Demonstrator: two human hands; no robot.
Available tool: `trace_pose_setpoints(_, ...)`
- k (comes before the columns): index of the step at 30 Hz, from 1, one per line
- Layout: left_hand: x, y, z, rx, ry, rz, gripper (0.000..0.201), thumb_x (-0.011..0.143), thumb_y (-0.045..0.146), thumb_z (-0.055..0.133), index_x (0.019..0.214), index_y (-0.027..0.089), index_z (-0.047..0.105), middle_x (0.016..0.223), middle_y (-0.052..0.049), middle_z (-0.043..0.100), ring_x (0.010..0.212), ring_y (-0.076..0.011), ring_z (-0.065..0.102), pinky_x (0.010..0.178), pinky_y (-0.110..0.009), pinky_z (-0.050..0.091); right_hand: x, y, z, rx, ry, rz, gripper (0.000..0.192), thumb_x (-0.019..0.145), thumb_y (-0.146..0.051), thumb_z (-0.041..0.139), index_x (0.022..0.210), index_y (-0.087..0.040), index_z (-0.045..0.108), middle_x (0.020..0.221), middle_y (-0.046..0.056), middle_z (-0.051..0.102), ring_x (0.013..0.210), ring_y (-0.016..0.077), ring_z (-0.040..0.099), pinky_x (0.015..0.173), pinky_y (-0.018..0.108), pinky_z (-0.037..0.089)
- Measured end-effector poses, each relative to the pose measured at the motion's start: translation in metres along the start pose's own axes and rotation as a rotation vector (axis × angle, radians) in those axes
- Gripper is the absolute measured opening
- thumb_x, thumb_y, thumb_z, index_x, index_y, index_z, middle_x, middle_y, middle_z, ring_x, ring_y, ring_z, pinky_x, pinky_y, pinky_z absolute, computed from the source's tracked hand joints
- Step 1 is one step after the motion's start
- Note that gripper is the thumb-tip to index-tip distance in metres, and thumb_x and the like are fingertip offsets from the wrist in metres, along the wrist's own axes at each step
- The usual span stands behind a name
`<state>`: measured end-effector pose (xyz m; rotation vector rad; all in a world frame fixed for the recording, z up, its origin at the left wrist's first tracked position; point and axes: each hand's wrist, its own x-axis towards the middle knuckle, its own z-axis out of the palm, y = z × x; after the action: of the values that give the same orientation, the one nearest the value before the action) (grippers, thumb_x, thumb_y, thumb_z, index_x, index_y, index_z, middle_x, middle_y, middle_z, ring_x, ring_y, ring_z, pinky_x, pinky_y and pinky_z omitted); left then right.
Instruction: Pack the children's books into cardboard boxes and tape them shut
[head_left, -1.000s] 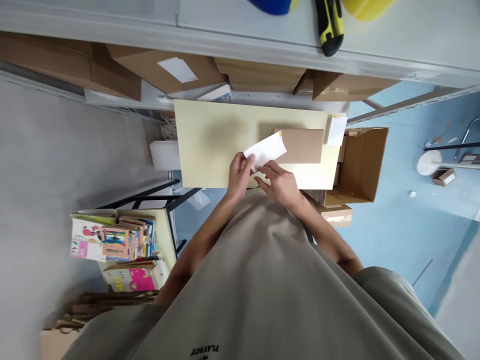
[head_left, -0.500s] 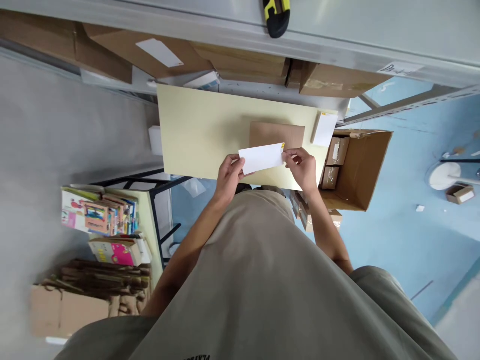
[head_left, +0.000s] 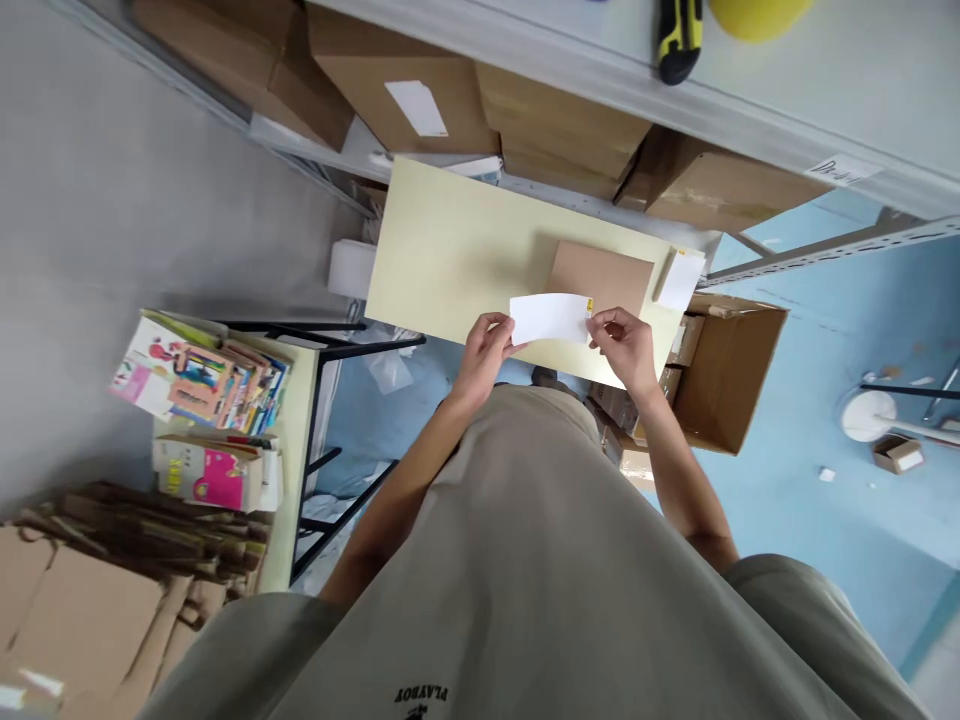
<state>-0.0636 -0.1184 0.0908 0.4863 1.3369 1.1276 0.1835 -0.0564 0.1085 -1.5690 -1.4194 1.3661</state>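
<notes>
One white paper strip [head_left: 550,318] held flat between both hands above the table's near edge, left hand [head_left: 486,353] pinching its left end with thumb and fingertips, right hand [head_left: 624,343] pinching the right end by the small yellow tab. Brown cardboard sheet [head_left: 600,278] lies on the pale yellow table [head_left: 450,250] just beyond the strip, white slip [head_left: 681,278] at the table's right edge, open cardboard box [head_left: 731,370] on the floor beside that edge.

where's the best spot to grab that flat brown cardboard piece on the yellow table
Probably by its near long edge, coming from the person's side. The brown cardboard piece lies flat on the yellow table, so fingertips would have to slide under an edge. Its right end sits close to a white paper stack. Both the left hand and the right hand currently pinch the white slip.
</notes>
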Motion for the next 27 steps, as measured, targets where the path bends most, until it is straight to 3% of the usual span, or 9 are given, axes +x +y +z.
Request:
trace_pose_setpoints(4, -0.009, 0.0, -0.057, -0.041, -0.008, 0.041, 0.042, 0.098, 0.061, 0.085, 0.107, 0.027, 0.062, 0.114, -0.006, 0.08, 0.124, -0.0265, 0.08, 0.116, -0.052, 0.067, -0.025, -0.025, 0.048, -0.077, 0.013, -0.088, 0.046, 0.093, -0.069, 0.084, 0.09, -0.025, 0.073, 0.085, 0.002, 0.074, 0.067, 0.0163, 0.07, 0.061, 0.032, 0.059)
trace_pose_setpoints(10, -0.033, 0.0, -0.158, -0.085, -0.001, 0.051, 0.039, 0.098, 0.058, 0.085, 0.105, 0.026, 0.064, 0.113, -0.006, 0.077, 0.122, -0.0256, 0.079, 0.117, -0.052, 0.066, -0.076, -0.064, 0.145, -0.185, 0.042, -0.193, 0.037, 0.098, -0.06, 0.082, 0.091, -0.025, 0.072, 0.089, 0.002, 0.074, 0.069, 0.0161, 0.068, 0.065, 0.033, 0.059)
trace_pose_setpoints(14, -0.055, -0.01, -0.205, -0.11, 0.029, 0.028, 0.04, 0.098, 0.058, 0.085, 0.103, 0.025, 0.063, 0.108, -0.006, 0.073, 0.119, -0.0257, 0.077, 0.118, -0.054, 0.065, -0.118, -0.084, 0.204, -0.262, 0.055, -0.224, 0.028, 0.1, -0.052, 0.078, 0.091, -0.025, 0.074, 0.094, 0.003, 0.075, 0.073, 0.0164, 0.068, 0.068, 0.034, 0.06)
trace_pose_setpoints(20, -0.077, -0.025, -0.234, -0.156, 0.028, -0.003, 0.043, 0.096, 0.062, 0.086, 0.101, 0.026, 0.062, 0.097, -0.004, 0.07, 0.109, -0.0248, 0.078, 0.118, -0.055, 0.065, -0.16, -0.102, 0.257, -0.383, -0.071, -0.238, 0.029, 0.101, -0.053, 0.079, 0.089, -0.026, 0.075, 0.093, 0.004, 0.076, 0.073, 0.0187, 0.07, 0.068, 0.035, 0.061)
trace_pose_setpoints(27, -0.081, -0.023, -0.251, -0.12, 0.055, -0.001, 0.028, 0.096, 0.046, 0.082, 0.101, 0.026, 0.064, 0.106, -0.005, 0.075, 0.114, -0.0245, 0.077, 0.109, -0.048, 0.069, -0.175, -0.109, 0.276, -0.419, -0.128, -0.289, 0.031, 0.104, -0.055, 0.075, 0.09, -0.027, 0.076, 0.095, 0.005, 0.077, 0.075, 0.0198, 0.07, 0.069, 0.036, 0.061)
